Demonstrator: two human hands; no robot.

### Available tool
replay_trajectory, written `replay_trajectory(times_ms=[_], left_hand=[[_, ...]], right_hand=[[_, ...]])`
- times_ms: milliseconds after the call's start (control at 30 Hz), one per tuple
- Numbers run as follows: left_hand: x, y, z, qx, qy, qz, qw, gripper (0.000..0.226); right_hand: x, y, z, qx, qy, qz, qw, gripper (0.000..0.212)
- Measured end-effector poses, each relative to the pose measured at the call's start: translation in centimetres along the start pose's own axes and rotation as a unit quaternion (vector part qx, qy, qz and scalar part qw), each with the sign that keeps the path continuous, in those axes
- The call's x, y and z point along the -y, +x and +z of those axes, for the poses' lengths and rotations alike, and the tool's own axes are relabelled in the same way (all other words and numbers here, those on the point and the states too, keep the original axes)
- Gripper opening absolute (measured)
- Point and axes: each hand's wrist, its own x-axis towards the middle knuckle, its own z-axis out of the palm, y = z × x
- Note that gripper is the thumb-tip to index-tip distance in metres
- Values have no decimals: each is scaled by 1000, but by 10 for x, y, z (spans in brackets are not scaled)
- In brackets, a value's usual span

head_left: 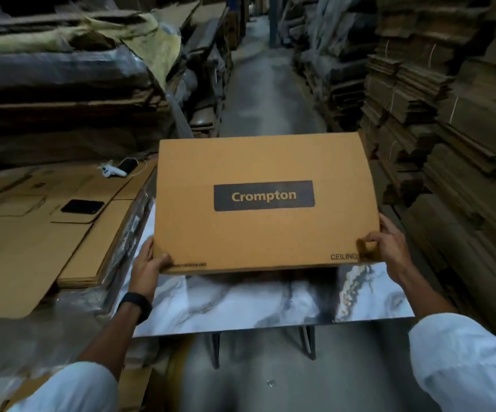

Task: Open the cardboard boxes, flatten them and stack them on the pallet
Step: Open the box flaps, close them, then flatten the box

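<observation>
A tan cardboard box (264, 162) with a dark "Crompton" label fills the middle of the view, held just above a marble-patterned table (241, 301). My left hand (148, 260) grips its near left corner, thumb on top. My right hand (389, 248) grips the near right corner, fingers curled over the edge. To the left lies a stack of flattened cardboard boxes (32, 233); whether a pallet is under it is hidden.
A black phone (82, 207) and a white device with a cord (113, 171) lie on the flattened stack. Tall piles of flat cardboard (449, 114) line the right side and more piles (62, 84) the left. A narrow concrete aisle (258, 84) runs ahead.
</observation>
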Motion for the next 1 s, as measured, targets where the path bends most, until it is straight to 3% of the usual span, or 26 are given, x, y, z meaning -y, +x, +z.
replay_trajectory(times_ms=[133,300,367,400,467,633,767,900,1000], left_hand=[[-26,-10,-3,-7,-26,47,999,68],[-63,-8,-16,-12,-78,83,993,78],[-76,-7,-21,-10,-82,91,992,86],[-82,-8,-22,-3,-84,94,992,74],[-91,-6,-23,17,-89,99,991,45],[-124,8,-36,56,-129,73,987,26],[-144,24,-42,85,-184,48,978,23],[-158,35,-36,43,-76,14,996,7],[-155,50,-41,32,-11,-31,999,35]], right_hand=[[11,-6,-8,30,8,5,999,62],[20,-5,-17,19,86,-1,996,49],[18,-5,-25,28,107,3,994,70],[20,-6,-30,29,123,0,992,78],[32,-12,-36,27,154,-6,988,72],[67,-21,-35,52,173,-41,983,31],[90,-22,-40,53,136,-76,986,38],[108,-16,-43,72,117,-85,987,37],[111,-6,-35,78,101,-65,990,29]])
